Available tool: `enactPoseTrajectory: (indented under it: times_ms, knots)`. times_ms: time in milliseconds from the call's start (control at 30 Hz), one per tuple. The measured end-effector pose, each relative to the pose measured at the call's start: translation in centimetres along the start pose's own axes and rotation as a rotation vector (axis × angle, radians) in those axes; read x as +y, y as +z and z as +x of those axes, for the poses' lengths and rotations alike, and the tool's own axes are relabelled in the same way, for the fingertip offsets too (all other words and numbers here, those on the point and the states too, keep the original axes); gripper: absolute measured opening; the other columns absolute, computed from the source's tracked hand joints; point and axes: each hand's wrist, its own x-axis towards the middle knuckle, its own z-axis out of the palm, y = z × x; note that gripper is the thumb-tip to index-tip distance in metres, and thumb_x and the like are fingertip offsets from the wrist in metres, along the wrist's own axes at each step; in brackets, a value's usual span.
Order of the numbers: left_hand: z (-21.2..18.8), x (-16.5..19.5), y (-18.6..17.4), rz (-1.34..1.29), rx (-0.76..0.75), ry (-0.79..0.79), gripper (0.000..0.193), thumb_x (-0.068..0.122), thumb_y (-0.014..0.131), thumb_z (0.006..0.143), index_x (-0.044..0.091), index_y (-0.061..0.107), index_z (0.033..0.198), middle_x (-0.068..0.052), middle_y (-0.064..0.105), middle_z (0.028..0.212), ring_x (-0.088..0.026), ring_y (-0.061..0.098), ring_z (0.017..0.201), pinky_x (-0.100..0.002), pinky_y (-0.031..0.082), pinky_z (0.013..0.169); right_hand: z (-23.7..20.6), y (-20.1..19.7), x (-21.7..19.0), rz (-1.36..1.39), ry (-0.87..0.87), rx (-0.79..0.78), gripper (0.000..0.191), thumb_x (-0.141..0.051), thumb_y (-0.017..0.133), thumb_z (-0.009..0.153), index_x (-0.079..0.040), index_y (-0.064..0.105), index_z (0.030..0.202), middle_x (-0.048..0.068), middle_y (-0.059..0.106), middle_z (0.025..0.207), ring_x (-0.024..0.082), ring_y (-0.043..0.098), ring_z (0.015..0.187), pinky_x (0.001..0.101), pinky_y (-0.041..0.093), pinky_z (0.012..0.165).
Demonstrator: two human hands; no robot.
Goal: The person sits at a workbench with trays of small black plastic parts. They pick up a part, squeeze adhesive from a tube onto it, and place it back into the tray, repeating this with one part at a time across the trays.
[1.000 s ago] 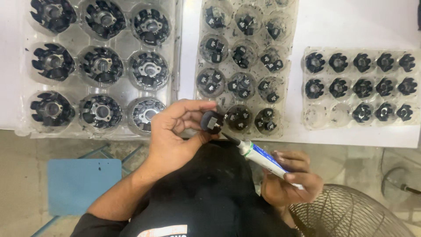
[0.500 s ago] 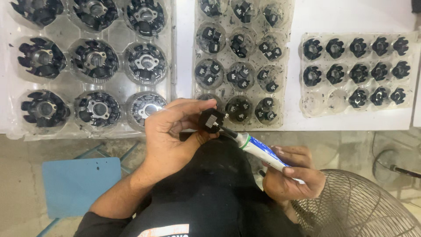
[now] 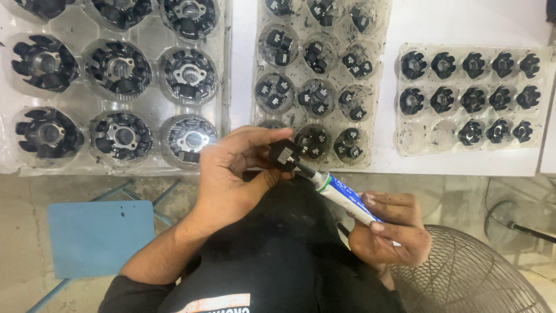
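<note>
**Tube nozzle set against a small black part, held over the lap**

Head view: I see my left hand (image 3: 231, 177) raised in front of the dark shirt, fingers curled and thumb pressed in, pinching a small black moulded plastic block with a pale square face (image 3: 284, 155). The block sits just below the near edge of the white tabletop (image 3: 463, 23), in front of the middle tray. My right hand (image 3: 391, 229) is lower and to the right, closed around the tail of a white squeeze tube with blue print and a green collar (image 3: 341, 194). The tube slants up to the left, and its dark nozzle tip touches the lower right side of the block.

On the tabletop lie three clear moulded plastic trays. The left tray of large round pockets (image 3: 226, 87) holds big black ring-shaped parts with notched rims and metal centres, one per pocket. The middle tray, smudged with dark grease (image 3: 379, 23), holds clusters of small black blocks like the one I am pinching, several to a pocket; its nearest row sits just behind my left fingertips. The right tray of small pockets (image 3: 414, 139) carries black claw-shaped pieces, with two pockets in the near row showing none.

Below the table, a light blue flat stool seat on a blue frame (image 3: 98, 240) stands to the left of my arm, and the round wire guard of a floor fan (image 3: 469, 272) sits just under my right hand. A dark cable (image 3: 530, 230) lies on the concrete floor further right
</note>
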Motion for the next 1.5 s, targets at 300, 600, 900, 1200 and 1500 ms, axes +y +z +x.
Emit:
enactPoseTrajectory:
  times_ms: [300,600,900,1200,1500]
  knots:
    - [0.3,-0.5,0.3,-0.030,0.021,0.015,0.053,-0.026,0.069,0.084,-0.004,0.064,0.132,-0.010,0.062,0.130,-0.017,0.068,0.112,-0.029,0.065,0.093,0.3,0.8,0.5,0.010,0.006,0.060,0.048,0.005,0.081,0.071,-0.006,0.051,0.106,0.017,0.068,0.096,0.028,0.074,0.093,0.0298,0.061,0.075]
    - [-0.1,-1.4,-0.4,-0.071,0.055,-0.034,0.051,-0.022,0.068,0.089,-0.005,0.062,0.137,-0.012,0.069,0.127,-0.017,0.070,0.111,-0.029,0.063,0.093,0.4,0.5,0.6,0.001,0.031,-0.010,0.051,0.012,0.078,0.073,-0.007,0.051,0.111,0.015,0.068,0.100,0.027,0.075,0.096,0.0298,0.061,0.076]
    - [-0.9,-3.1,-0.1,-0.382,-0.052,-0.053,0.047,-0.002,0.075,0.097,-0.004,0.059,0.141,-0.013,0.065,0.140,-0.017,0.065,0.122,-0.033,0.059,0.106,0.4,0.4,-0.8,-0.181,0.147,0.062,0.052,0.004,0.083,0.086,-0.010,0.046,0.119,0.012,0.068,0.110,0.028,0.076,0.102,0.0297,0.060,0.080]
    - [-1.9,-3.4,-0.7,-0.399,-0.119,-0.148,0.048,0.013,0.076,0.098,-0.005,0.060,0.140,-0.017,0.066,0.139,-0.020,0.069,0.115,-0.036,0.062,0.097,0.6,2.2,0.3,0.062,-0.006,0.114,0.045,-0.010,0.081,0.075,-0.004,0.052,0.109,0.019,0.069,0.102,0.031,0.074,0.093,0.0370,0.062,0.077]
    - [-2.0,-5.0,-0.7,-0.541,-0.112,-0.166,0.046,0.017,0.077,0.099,-0.002,0.060,0.137,-0.019,0.063,0.145,-0.024,0.068,0.115,-0.041,0.063,0.092,0.5,3.8,-1.3,-0.004,0.162,0.271,0.045,0.014,0.078,0.072,-0.007,0.054,0.103,0.017,0.069,0.098,0.027,0.074,0.094,0.0323,0.065,0.074]
